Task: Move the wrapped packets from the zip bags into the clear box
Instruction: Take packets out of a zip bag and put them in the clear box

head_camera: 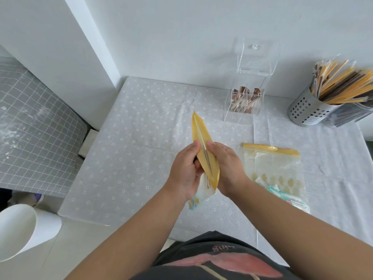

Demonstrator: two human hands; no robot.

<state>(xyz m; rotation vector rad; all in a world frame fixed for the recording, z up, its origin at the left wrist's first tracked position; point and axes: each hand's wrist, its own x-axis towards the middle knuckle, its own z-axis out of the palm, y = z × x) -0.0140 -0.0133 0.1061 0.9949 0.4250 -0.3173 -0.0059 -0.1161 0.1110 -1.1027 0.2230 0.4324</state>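
Observation:
I hold a zip bag (202,142) with a yellow zip strip upright above the table, its mouth facing up and slightly parted. My left hand (186,170) pinches the left lip and my right hand (227,168) pinches the right lip. Packets show faintly through the bag's lower end below my left hand. A second zip bag (272,170) lies flat on the cloth to the right, with wrapped packets (286,196) at its near end. The clear box (244,104) stands at the back with its lid raised and several brown packets inside.
A perforated metal holder (310,110) full of long yellow and brown sticks stands at the far right. The table carries a white dotted cloth (141,148). A white bin (26,229) sits on the floor at left, beside a grey checked surface (34,138).

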